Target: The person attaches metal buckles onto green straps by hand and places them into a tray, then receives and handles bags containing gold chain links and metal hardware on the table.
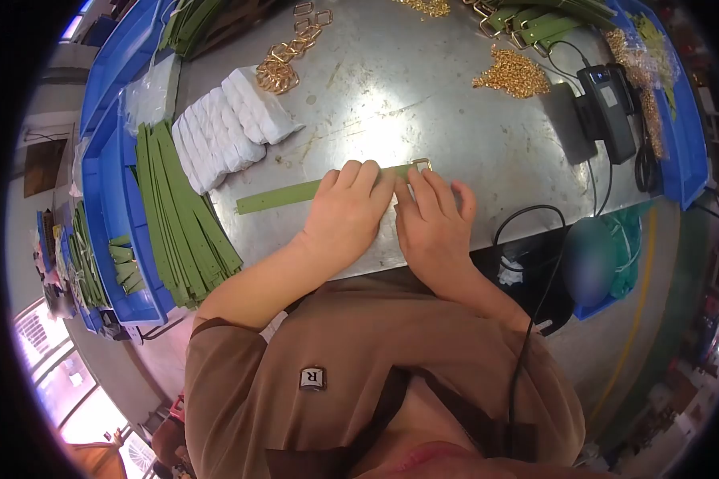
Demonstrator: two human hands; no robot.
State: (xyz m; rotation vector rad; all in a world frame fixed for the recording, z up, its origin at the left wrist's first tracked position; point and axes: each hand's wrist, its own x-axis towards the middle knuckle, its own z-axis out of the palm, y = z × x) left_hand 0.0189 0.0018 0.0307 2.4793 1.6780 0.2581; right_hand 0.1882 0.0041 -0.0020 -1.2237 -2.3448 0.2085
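Note:
A green strap lies flat across the metal table, its free end pointing left. My left hand presses on the strap, fingers together over its middle part. My right hand is at the strap's right end, fingers curled at a gold rectangular buckle. The two hands touch or nearly touch at the fingertips. What the thumbs do beneath is hidden.
Left are a bundle of green straps, white wrapped packs and blue trays. Gold buckles lie at the back, small gold parts at back right, beside a black device with cables.

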